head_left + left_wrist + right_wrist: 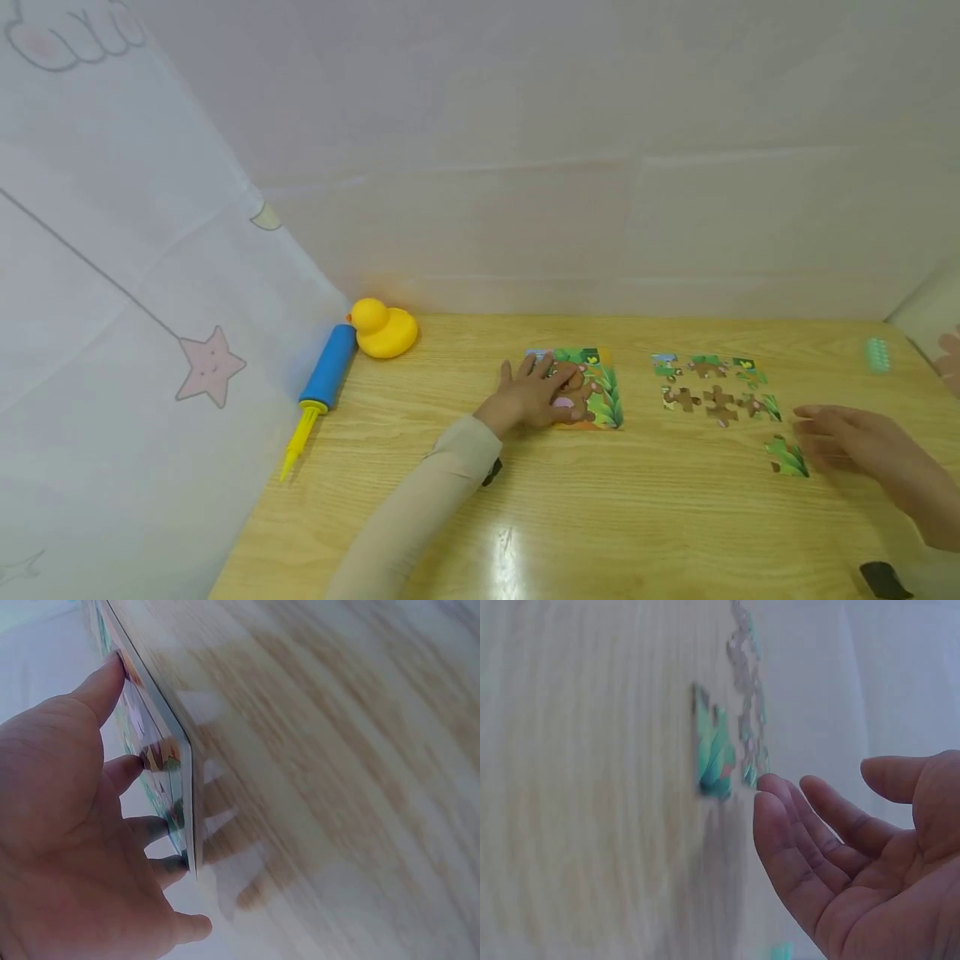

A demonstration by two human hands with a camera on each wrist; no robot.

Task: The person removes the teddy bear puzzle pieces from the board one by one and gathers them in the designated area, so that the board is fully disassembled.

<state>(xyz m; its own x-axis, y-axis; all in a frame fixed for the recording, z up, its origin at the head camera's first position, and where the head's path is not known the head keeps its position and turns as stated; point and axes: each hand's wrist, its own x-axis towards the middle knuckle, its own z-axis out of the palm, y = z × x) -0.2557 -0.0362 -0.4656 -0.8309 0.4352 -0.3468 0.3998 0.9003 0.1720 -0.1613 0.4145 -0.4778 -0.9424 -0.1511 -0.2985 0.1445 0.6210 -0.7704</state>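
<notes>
A person sits at a pale wooden table with a jigsaw in two parts. The left hand lies flat, fingers straight and spread, on a colourful square puzzle board with a thin grey edge, which sits near the middle of the table; the left wrist view shows the fingertips pressing the board's printed face. To the right of the board, well apart from it, a group of loose brown-and-green cardboard puzzle pieces lies in rough rows.

The right hand hovers open, fingers relaxed and slightly curved, holding nothing. Its fingertips point toward a single green leaf-printed puzzle piece, which lies flat on the table just left of them, between the hand and the rows of pieces. The right wrist view shows a small gap between the fingertips and the piece, so they are near it but not touching. The right hand is clearly the nearer one to this piece; the left is well apart.

Bare table lies in front of the piece and toward the near edge. Farther left, a yellow rubber duck sits just beside a blue-and-yellow hand pump, next to a white curtain with a pink star.
</notes>
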